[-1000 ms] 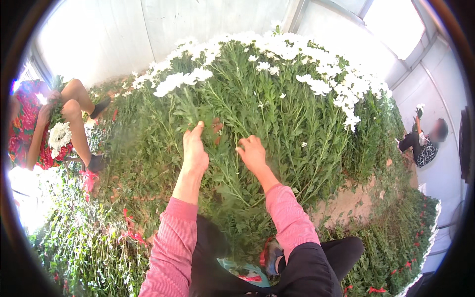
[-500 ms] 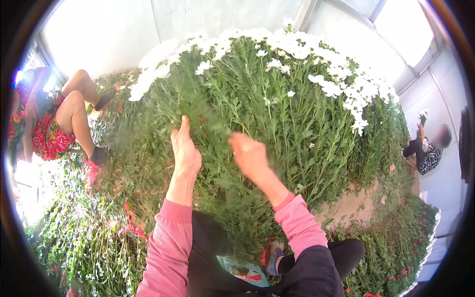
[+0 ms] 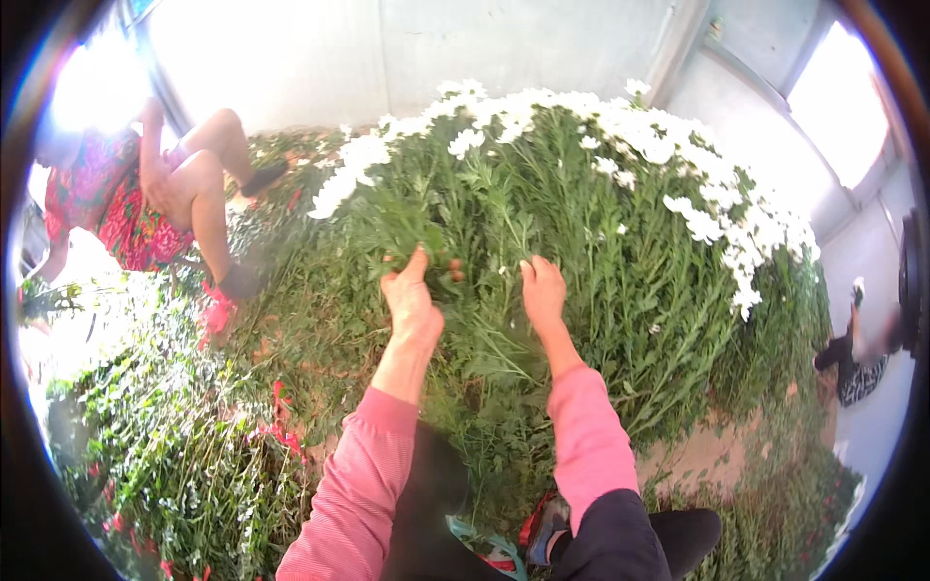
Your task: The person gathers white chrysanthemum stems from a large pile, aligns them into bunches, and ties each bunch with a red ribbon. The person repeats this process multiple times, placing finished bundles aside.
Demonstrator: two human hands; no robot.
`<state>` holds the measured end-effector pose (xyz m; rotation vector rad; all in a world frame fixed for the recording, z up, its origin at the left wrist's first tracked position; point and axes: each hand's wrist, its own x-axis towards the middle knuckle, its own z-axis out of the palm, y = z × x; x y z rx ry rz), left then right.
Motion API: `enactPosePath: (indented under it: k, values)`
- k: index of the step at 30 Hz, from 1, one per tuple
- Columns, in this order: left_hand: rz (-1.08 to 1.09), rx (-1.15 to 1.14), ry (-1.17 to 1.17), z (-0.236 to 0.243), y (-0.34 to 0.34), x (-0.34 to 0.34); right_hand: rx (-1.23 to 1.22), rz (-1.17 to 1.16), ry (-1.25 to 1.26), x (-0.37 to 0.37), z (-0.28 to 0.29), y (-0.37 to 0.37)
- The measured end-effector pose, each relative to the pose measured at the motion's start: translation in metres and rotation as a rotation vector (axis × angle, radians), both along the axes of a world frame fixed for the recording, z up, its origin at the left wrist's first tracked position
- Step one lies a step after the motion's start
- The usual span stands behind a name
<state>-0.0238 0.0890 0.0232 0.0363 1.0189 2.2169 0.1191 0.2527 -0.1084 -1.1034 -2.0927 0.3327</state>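
A broad heap of white chrysanthemums [image 3: 620, 223], long leafy green stems with white blooms at the far end, lies in front of me. My left hand [image 3: 417, 310] is closed round a bunch of leafy chrysanthemum stems [image 3: 412, 221], thumb on top; white blooms [image 3: 339, 189] show beyond it at the far left of the heap. To its right, my right hand [image 3: 544, 290] pinches at a chrysanthemum stem [image 3: 524, 237] among the standing greenery. Leaves partly cover the fingertips of both hands.
Cut greenery [image 3: 194, 455] with red ties [image 3: 281, 426] is piled at the near left. A person in a red floral garment [image 3: 121, 198] sits at the left; another person [image 3: 857, 363] is at the far right. A light green bag [image 3: 475, 542] lies by my legs.
The whole view has shifted, so the heap sits farther right and lower. My right hand, blurred before, now pinches at a stem slightly farther up. My left hand keeps its bunch.
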Motion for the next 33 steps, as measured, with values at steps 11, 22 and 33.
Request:
enactPosePath:
  k: [11,22,33]
  values:
    - [-0.1,0.05,-0.145,-0.022,0.009,0.005,-0.275,0.339,0.088,0.028,0.084,-0.118]
    - [-0.141,0.121,0.057,-0.003,-0.01,0.028,-0.297,0.406,0.163,0.05,0.089,-0.138]
    - [-0.132,0.156,0.614,0.122,-0.128,0.032,-0.771,0.316,-0.067,0.193,-0.008,-0.108]
